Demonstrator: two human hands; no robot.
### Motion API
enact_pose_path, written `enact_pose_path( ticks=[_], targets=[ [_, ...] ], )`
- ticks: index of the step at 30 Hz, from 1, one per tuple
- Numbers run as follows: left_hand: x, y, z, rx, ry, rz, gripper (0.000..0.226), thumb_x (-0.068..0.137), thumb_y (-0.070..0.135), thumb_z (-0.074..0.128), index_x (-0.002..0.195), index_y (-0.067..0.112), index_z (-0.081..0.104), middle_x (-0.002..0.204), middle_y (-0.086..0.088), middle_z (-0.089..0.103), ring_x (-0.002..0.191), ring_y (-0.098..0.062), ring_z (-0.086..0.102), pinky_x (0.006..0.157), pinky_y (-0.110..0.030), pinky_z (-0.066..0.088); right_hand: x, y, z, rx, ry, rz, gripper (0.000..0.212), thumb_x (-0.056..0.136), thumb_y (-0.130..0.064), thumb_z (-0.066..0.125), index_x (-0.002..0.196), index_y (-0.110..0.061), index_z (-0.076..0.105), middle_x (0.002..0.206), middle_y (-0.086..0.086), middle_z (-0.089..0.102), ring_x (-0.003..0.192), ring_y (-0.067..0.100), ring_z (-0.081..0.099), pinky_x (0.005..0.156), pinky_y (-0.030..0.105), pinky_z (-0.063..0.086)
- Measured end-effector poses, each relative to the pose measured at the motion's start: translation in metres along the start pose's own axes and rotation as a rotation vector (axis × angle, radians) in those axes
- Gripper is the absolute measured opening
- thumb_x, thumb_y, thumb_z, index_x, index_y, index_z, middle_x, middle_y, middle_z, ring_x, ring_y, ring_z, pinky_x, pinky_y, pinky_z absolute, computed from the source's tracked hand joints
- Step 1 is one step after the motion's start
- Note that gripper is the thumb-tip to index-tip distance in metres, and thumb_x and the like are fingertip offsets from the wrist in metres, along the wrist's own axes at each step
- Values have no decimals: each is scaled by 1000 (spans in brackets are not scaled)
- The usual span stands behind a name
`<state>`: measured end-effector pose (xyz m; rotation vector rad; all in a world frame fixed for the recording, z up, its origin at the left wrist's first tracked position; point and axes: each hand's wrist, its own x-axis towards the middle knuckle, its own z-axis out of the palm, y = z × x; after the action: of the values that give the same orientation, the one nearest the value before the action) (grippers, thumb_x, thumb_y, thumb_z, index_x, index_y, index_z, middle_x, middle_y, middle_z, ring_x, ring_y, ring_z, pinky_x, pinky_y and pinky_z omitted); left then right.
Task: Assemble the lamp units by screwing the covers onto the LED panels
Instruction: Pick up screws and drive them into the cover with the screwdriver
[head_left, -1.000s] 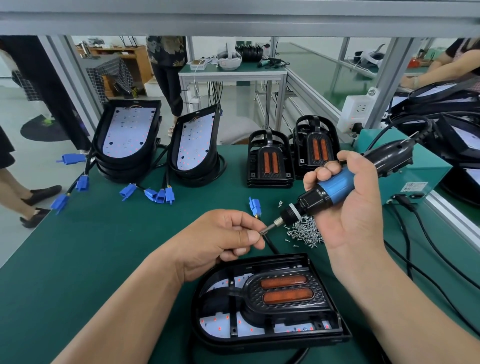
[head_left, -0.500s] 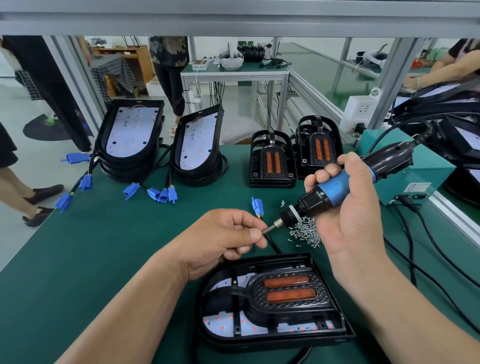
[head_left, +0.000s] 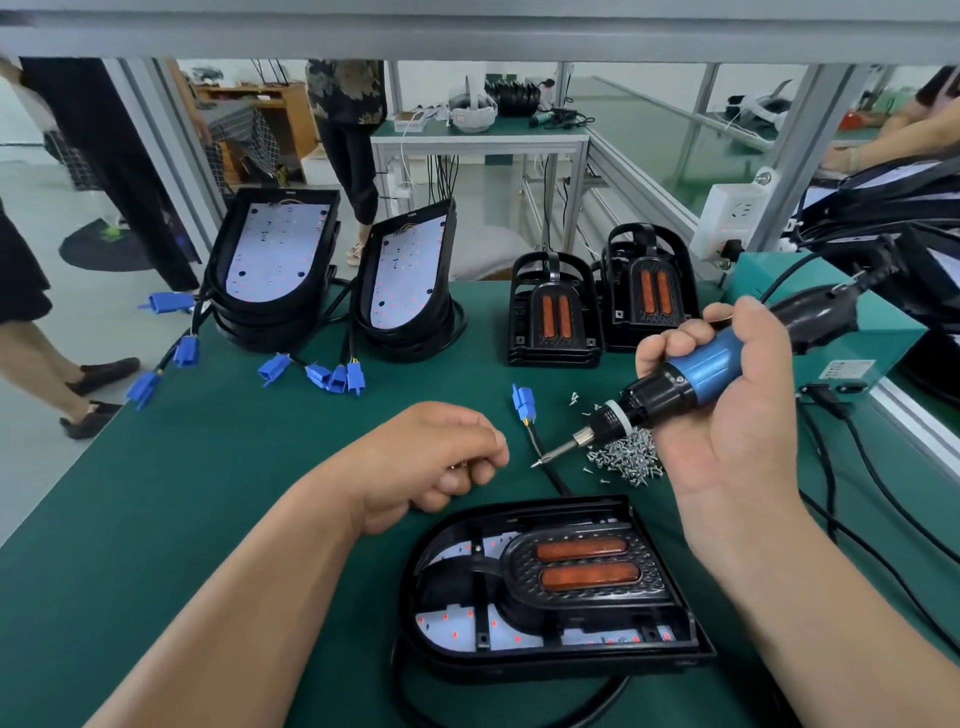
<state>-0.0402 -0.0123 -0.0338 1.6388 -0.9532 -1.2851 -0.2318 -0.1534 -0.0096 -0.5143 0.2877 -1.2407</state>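
Observation:
A black lamp unit (head_left: 675, 631) lies flat on the green bench in front of me. Its cover with two orange reflectors (head_left: 587, 564) sits on the LED panel (head_left: 447, 626). My right hand (head_left: 737, 431) grips a blue and black electric screwdriver (head_left: 701, 364), tilted with its bit tip in the air above the mat, left of a pile of small screws (head_left: 626, 457). My left hand (head_left: 431, 462) hovers just left of the bit, apart from it. Its fingers are curled, with a small metal glint of screws between them.
Two stacks of LED panels (head_left: 275, 260) (head_left: 405, 280) with blue connectors stand at the back left. Two stacks of covers (head_left: 553, 312) (head_left: 649, 291) sit at the back centre. A teal power box (head_left: 841, 353) and black cables (head_left: 857, 467) lie to the right. People stand beyond the bench.
My left hand has drawn back to the left, away from the screwdriver's bit tip, which it was pinching before. The screwdriver has stayed in almost the same place.

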Motion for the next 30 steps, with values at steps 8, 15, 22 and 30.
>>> enact_pose_path(
  ticks=[8,15,22,30],
  targets=[
    [-10,0,-7,415,-110,65,52,83,61,75,65,15,58,61,1,29,57,-19,23,51,-30,17,-23,-1,12,-4,-114,75,12,100,-25,64,100,-14,59,80,-2,52,66,13,53,75,31,55],
    [-12,1,-7,546,-155,133,28,78,55,83,87,29,83,71,17,71,64,4,56,63,-11,42,-41,0,23,-40,-210,124,12,102,-27,58,102,-15,57,79,-3,49,65,11,49,71,28,52],
    [-7,-1,-2,508,-34,197,20,88,34,84,80,17,77,52,16,50,50,-2,40,50,-15,33,-53,0,32,-113,-297,176,14,101,-28,53,101,-16,59,76,-5,48,63,11,47,67,27,51],
    [0,-7,4,347,193,263,22,89,31,83,75,21,70,55,12,41,54,-10,35,49,-18,31,-64,9,34,-188,-357,157,11,100,-25,48,101,-17,56,73,-4,48,61,11,46,64,28,50]
  ],
)
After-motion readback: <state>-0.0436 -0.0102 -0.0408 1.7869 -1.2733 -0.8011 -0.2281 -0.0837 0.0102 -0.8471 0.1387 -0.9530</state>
